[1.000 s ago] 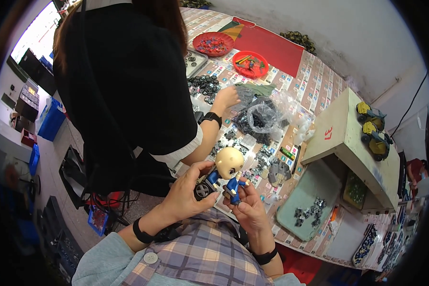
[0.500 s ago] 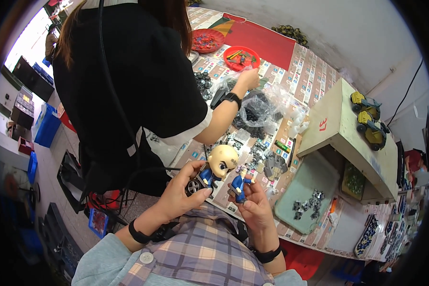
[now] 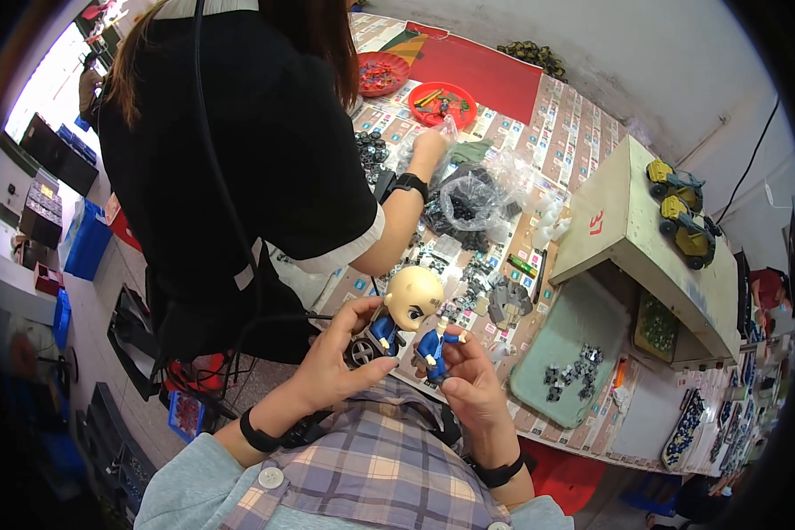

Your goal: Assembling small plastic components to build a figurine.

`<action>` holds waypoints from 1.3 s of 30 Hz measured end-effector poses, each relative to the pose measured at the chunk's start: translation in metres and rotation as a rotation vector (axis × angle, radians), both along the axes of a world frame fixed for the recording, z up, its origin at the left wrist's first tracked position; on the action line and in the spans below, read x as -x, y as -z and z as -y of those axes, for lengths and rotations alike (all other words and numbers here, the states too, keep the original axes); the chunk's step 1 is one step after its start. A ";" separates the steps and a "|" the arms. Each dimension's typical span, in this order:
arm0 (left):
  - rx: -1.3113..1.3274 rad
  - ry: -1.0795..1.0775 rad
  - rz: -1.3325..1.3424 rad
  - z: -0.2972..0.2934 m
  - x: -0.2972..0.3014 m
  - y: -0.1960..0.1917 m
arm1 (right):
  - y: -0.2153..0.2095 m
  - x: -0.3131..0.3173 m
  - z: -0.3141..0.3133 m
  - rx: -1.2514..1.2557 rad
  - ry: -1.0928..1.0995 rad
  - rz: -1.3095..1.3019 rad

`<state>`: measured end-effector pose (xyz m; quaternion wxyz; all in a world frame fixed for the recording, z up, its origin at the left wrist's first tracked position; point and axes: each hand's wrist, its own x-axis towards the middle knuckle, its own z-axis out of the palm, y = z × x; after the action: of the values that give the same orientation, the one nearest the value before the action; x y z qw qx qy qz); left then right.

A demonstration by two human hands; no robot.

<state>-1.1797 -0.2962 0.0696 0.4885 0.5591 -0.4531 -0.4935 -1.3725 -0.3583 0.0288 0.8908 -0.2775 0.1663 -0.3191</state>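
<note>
Holding a big-headed tan toy figure with a dark wheeled base (image 3: 396,311) above the bench's near edge, the left hand (image 3: 340,358) grips it; the right hand (image 3: 470,375) pinches a small blue-suited toy body (image 3: 433,343) beside it, seemingly not yet joined.

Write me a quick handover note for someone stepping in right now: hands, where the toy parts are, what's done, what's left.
Left hand: holds the toy figure with the big bald head and a black wheel at its base.
Right hand: grips a small blue-suited body piece beside the figure.
Done: head sits on the figure.
Left: the blue piece looks not yet joined.
Loose dark parts lie on the green mat; a co-worker's hand is at the clear bag.
</note>
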 end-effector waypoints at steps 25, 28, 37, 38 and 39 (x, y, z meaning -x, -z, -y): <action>0.111 -0.045 0.235 0.000 0.004 -0.002 | 0.000 -0.007 -0.003 -0.013 -0.031 0.005; 0.110 -0.047 0.231 0.001 0.004 0.001 | 0.000 -0.007 -0.004 -0.010 -0.031 -0.003; 0.082 -0.072 0.202 0.004 0.004 -0.001 | -0.001 -0.012 0.000 -0.052 -0.033 0.043; 0.070 -0.081 0.192 0.005 0.004 0.000 | -0.002 -0.012 0.000 -0.085 -0.031 0.046; 0.069 -0.079 0.191 0.006 0.004 0.001 | -0.002 -0.013 0.001 -0.118 -0.028 0.048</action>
<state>-1.1832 -0.3022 0.0687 0.4812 0.6039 -0.4917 -0.4025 -1.3597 -0.3589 0.0306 0.9138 -0.2191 0.1593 -0.3026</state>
